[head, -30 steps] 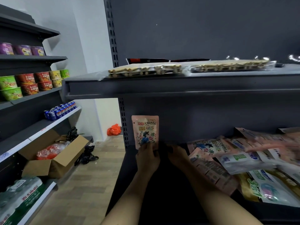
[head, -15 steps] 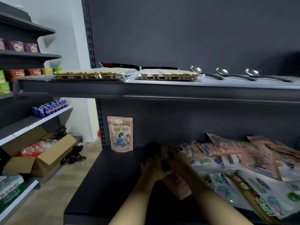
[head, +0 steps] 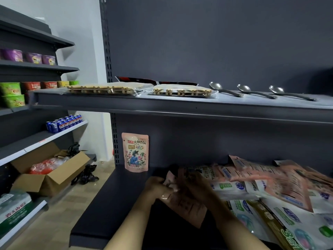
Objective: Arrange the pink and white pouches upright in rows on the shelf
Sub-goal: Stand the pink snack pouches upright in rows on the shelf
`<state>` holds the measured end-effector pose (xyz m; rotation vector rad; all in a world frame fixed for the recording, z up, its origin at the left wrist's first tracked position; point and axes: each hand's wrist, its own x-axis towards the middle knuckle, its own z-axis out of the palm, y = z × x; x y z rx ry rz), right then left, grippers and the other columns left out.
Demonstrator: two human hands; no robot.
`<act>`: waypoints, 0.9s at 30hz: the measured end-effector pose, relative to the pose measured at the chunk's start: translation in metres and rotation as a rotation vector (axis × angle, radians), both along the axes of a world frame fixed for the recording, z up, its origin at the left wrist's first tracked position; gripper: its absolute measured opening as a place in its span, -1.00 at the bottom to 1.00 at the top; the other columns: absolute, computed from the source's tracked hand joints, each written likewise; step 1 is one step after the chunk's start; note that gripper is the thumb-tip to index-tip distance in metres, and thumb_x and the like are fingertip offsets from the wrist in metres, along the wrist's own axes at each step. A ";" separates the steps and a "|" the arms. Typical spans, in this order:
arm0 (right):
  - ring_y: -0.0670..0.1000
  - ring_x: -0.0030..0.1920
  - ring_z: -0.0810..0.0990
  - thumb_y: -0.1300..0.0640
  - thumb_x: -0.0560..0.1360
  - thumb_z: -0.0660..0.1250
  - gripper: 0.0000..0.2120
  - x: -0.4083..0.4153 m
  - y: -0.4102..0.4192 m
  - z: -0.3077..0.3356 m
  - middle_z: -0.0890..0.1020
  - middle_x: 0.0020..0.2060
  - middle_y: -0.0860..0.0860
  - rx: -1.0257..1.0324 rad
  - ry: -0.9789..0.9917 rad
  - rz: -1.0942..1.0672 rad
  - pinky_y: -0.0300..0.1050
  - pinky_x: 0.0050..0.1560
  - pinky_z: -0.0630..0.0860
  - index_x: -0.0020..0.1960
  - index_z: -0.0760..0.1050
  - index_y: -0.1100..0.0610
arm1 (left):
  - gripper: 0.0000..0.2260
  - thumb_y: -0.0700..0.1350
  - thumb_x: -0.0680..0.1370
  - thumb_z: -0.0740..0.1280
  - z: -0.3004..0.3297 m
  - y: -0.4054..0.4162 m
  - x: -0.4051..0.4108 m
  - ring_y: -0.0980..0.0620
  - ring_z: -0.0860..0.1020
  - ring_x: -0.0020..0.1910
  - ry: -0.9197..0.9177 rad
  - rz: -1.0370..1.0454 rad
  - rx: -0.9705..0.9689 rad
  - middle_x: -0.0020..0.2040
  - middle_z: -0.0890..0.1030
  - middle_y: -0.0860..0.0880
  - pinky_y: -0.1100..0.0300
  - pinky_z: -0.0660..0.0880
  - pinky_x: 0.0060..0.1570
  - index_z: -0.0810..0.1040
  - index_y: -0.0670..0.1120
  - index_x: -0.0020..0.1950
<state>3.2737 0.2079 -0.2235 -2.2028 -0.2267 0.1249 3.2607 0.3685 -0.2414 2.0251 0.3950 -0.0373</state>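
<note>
While one pink pouch [head: 135, 152] stands upright at the shelf's [head: 111, 201] back left, both the left hand [head: 158, 189] and right hand [head: 196, 188] grip a second pouch [head: 187, 206] just in front; the heap of pouches [head: 270, 184] to the right remains unsorted, so the task looks barely begun.

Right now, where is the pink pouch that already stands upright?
The upright pink pouch stands at the back left of the lower shelf, against the back panel, left of the pile of pouches.
</note>
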 end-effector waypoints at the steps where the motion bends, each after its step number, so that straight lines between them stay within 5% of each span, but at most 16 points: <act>1: 0.02 -0.04 0.60 -0.10 0.48 0.32 -0.64 -0.002 -0.001 0.002 0.62 -0.02 0.03 0.070 0.024 0.011 -0.06 0.00 0.56 0.18 0.42 0.05 | -0.82 -0.20 0.33 0.52 0.005 0.005 -0.004 0.02 0.55 -0.07 -0.027 -0.003 -0.030 -0.09 0.58 -0.05 0.28 0.46 -0.17 0.58 -0.13 -0.14; 3: -0.04 -0.13 0.60 -0.09 0.45 0.37 -0.66 -0.007 0.001 0.007 0.61 -0.09 -0.01 0.184 0.083 0.067 -0.14 -0.11 0.57 0.13 0.40 0.03 | -0.71 -0.20 0.32 0.53 0.019 0.013 -0.010 -0.01 0.59 -0.11 -0.102 -0.030 -0.031 -0.07 0.61 -0.09 0.26 0.47 -0.21 0.60 -0.19 0.00; 8: 0.10 0.03 0.64 -0.06 0.43 0.42 -0.66 -0.017 0.008 0.023 0.63 0.06 0.17 0.261 0.109 0.272 0.07 0.02 0.57 0.13 0.51 0.06 | -0.76 -0.23 0.36 0.48 0.062 0.032 -0.019 0.04 0.59 -0.21 -0.185 -0.165 0.074 -0.15 0.63 -0.07 0.23 0.49 -0.21 0.59 -0.23 -0.01; 15: -0.06 -0.14 0.67 0.42 0.45 0.29 -0.74 -0.019 0.027 0.022 0.66 -0.05 0.12 0.408 0.278 0.416 -0.27 -0.19 0.56 0.05 0.54 0.16 | -0.72 -0.19 0.38 0.49 0.096 0.047 -0.019 0.01 0.61 -0.03 -0.268 -0.237 0.150 0.00 0.65 -0.05 0.11 0.55 0.01 0.59 -0.13 0.06; 18: -0.14 -0.29 0.67 0.39 0.46 0.31 -0.80 -0.020 0.033 0.022 0.67 -0.19 0.03 0.443 0.229 0.320 -0.32 -0.35 0.53 -0.05 0.56 0.12 | -0.68 -0.10 0.43 0.45 0.100 0.053 -0.023 0.06 0.58 -0.06 -0.361 0.030 -0.075 -0.05 0.59 0.06 0.14 0.56 -0.10 0.51 -0.07 0.16; 22: 0.00 -0.25 0.68 0.24 0.45 0.39 -0.84 -0.005 0.052 0.016 0.69 -0.17 0.09 0.394 0.076 0.044 -0.05 -0.20 0.62 0.02 0.59 0.21 | -0.61 0.01 0.49 0.38 0.097 0.061 -0.032 0.01 0.55 -0.01 -0.447 0.300 0.069 0.00 0.55 -0.01 0.27 0.47 -0.08 0.45 -0.15 0.22; 25: 0.15 -0.10 0.67 0.08 0.51 0.30 -0.78 -0.003 0.074 0.022 0.69 -0.13 0.15 0.171 -0.150 -0.192 0.03 -0.05 0.60 -0.03 0.60 0.23 | -0.64 0.20 0.52 0.22 0.093 0.054 -0.039 -0.01 0.56 0.00 -0.304 0.044 0.114 -0.05 0.60 -0.06 0.10 0.47 0.11 0.57 -0.07 0.01; 27: 0.19 -0.07 0.64 0.13 0.53 0.26 -0.78 -0.013 0.089 0.028 0.67 -0.12 0.19 0.223 -0.259 -0.212 0.05 -0.04 0.57 -0.07 0.58 0.28 | -0.59 0.27 0.51 0.17 0.093 0.041 -0.044 0.10 0.50 0.12 -0.199 -0.194 0.006 0.05 0.56 0.07 0.17 0.42 0.15 0.56 0.02 0.14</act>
